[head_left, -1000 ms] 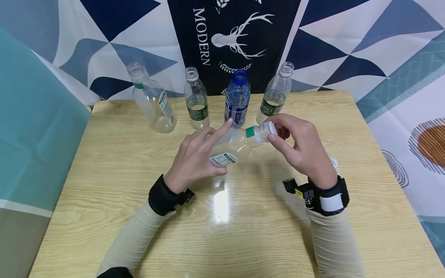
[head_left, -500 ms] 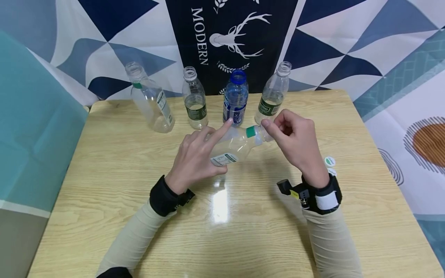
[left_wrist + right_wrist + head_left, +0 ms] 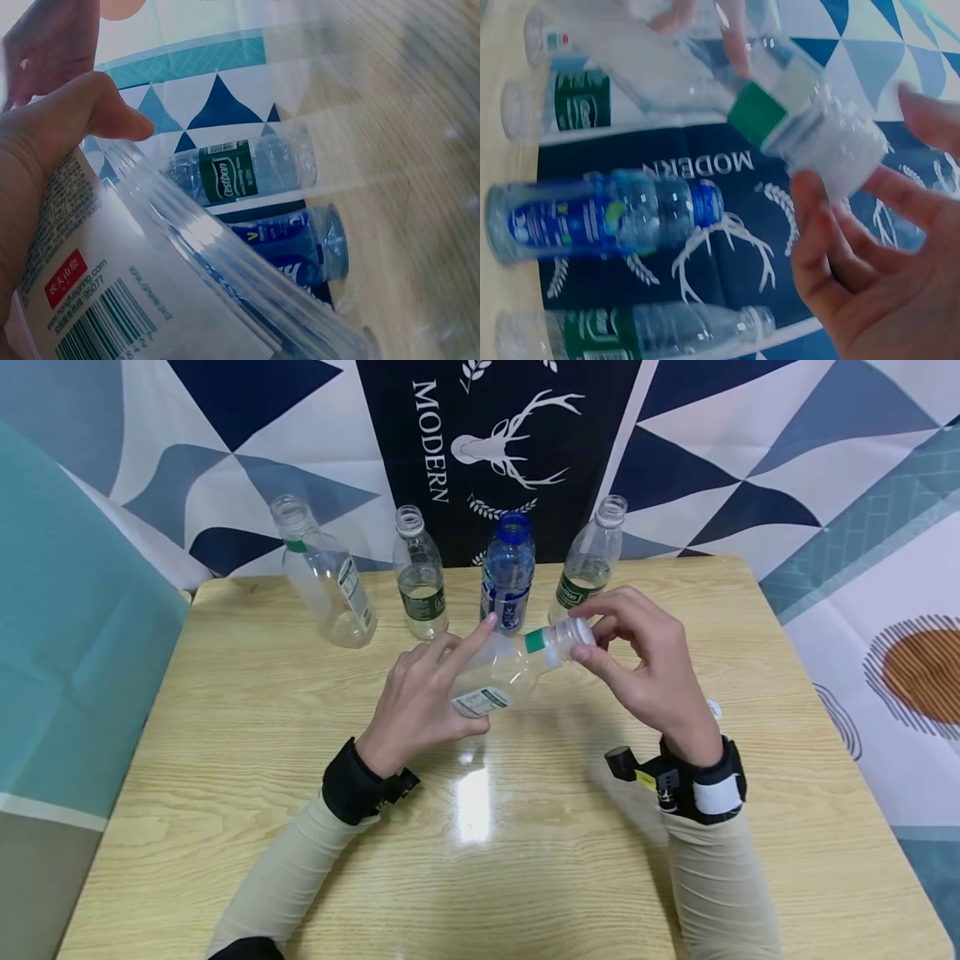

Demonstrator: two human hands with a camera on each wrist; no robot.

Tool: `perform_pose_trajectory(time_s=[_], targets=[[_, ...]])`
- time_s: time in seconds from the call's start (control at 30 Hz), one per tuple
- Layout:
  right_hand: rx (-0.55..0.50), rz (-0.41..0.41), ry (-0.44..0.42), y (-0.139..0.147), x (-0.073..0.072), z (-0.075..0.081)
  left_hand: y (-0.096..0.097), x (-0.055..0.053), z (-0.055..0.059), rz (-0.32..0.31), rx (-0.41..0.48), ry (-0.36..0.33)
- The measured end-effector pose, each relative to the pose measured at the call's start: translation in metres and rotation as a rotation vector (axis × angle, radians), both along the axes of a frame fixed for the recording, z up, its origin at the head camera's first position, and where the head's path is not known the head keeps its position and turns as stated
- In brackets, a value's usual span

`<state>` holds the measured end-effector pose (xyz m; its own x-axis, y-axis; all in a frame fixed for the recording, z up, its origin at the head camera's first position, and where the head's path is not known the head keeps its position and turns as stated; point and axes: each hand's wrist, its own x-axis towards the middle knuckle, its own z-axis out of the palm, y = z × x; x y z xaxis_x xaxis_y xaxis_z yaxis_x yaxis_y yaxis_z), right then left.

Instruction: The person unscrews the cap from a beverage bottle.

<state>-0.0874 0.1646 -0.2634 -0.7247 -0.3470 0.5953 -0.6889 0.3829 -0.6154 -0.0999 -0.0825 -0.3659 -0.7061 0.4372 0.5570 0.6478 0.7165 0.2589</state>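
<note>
My left hand (image 3: pixel 423 702) grips a clear plastic bottle (image 3: pixel 517 668) with a white paper label (image 3: pixel 127 285) and a green strip on its neck (image 3: pixel 757 114). The bottle is tilted over, its neck toward the right. On its mouth sits a white bottle cap (image 3: pixel 576 633), which my right hand (image 3: pixel 637 652) holds between thumb and fingers. One finger (image 3: pixel 930 120) is blurred and stands off the cap in the right wrist view.
Behind the hands stand several uncapped bottles: a large clear one (image 3: pixel 333 589), a green-labelled one (image 3: pixel 422 581), a blue one (image 3: pixel 508 572) and another green-labelled one (image 3: pixel 592 560). A loose white cap (image 3: pixel 714 708) lies by my right wrist. Patterned cloth (image 3: pixel 300 427) hangs behind the table (image 3: pixel 225 735).
My right hand turned on the cap with its fingers curled in, then turned back and spread its fingers around it. The left hand and bottle have barely moved.
</note>
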Motion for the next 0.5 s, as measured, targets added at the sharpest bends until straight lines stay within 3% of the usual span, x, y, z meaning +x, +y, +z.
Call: perform_pose_trajectory(time_s=[0.13, 0.3, 0.4, 0.5], targets=[[-0.078, -0.046, -0.036, -0.0060, -0.0030, -0.0037, -0.0019, 0.0008, 0.0001, 0.020, -0.006, 0.033], [-0.047, -0.159, -0.151, -0.0064, -0.0005, -0.0035, -0.0021, 0.0009, 0.0008, 0.018, 0.000, 0.042], [-0.024, -0.141, -0.178, -0.0044, 0.0007, -0.0024, -0.0029, -0.0005, 0.0012, 0.012, -0.002, 0.045], [0.004, -0.064, -0.156, -0.0014, 0.0016, -0.0006, -0.0039, -0.0002, 0.0008, 0.013, -0.005, 0.039]])
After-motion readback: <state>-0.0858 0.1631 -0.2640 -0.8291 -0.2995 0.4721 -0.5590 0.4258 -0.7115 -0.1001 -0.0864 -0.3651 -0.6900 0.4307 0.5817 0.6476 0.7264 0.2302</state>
